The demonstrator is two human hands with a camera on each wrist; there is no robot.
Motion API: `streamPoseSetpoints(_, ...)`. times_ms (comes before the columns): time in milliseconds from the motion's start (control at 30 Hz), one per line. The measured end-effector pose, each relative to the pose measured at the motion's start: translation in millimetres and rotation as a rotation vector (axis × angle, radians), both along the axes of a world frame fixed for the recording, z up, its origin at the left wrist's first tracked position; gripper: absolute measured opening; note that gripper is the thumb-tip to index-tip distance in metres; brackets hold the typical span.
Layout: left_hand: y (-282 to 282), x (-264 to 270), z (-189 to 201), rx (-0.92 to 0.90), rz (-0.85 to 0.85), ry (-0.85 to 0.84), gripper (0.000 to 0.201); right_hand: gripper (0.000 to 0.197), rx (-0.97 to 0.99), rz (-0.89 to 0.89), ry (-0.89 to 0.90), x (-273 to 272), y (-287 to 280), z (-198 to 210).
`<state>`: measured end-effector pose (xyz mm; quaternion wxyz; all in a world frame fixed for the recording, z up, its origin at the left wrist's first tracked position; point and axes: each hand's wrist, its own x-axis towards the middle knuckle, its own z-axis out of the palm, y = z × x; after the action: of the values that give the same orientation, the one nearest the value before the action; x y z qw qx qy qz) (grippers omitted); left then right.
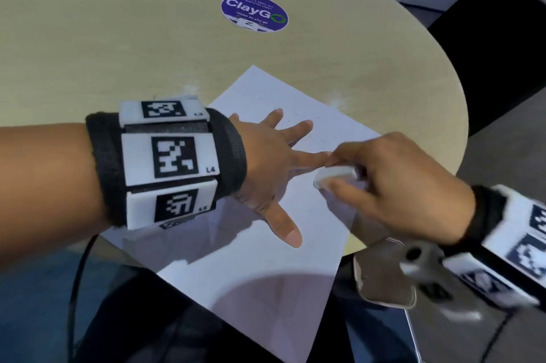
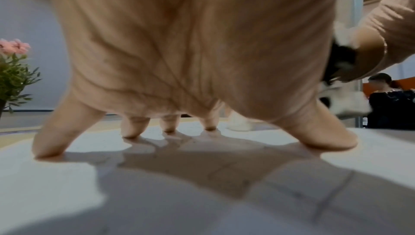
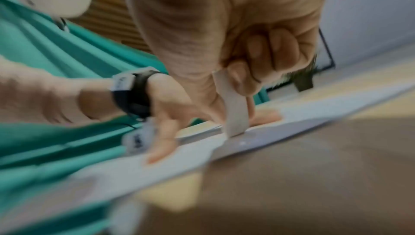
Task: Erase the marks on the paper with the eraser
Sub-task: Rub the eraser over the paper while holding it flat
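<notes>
A white sheet of paper (image 1: pixel 266 274) lies at an angle on the round beige table (image 1: pixel 118 37), its near corner overhanging the edge. My left hand (image 1: pixel 274 161) is spread flat on the sheet, fingertips (image 2: pixel 132 132) pressing down. My right hand (image 1: pixel 393 185) pinches a white eraser (image 1: pixel 335 175) between thumb and fingers, just right of the left index fingertip. In the right wrist view the eraser (image 3: pixel 235 111) stands on end with its lower tip on the paper (image 3: pixel 258 141). Faint pencil marks (image 1: pixel 295 117) dot the sheet beyond the left fingers. In the left wrist view the eraser (image 2: pixel 239 123) shows beyond my fingers.
A round purple ClayGo sticker (image 1: pixel 254 13) sits on the table beyond the paper. A potted plant with pink flowers (image 2: pixel 13 71) stands far left. A black chair (image 1: pixel 496 46) is at the table's right side. Another person (image 2: pixel 390 103) sits in the background.
</notes>
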<state>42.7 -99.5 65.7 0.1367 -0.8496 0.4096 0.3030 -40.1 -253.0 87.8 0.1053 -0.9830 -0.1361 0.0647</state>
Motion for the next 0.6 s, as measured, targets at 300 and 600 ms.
streamPoseSetpoints(300, 3.9, -2.1, -5.3, -0.068, -0.017, 0.014, 0.114, 0.02, -0.028, 0.007, 0.025, -1.0, 3.0, 2.3)
streamPoseSetpoints(600, 6.9, -6.9, -11.5, -0.33, 0.093, 0.121, 0.131, 0.019, 0.001, 0.014, 0.056, -11.7, 5.4, -1.2)
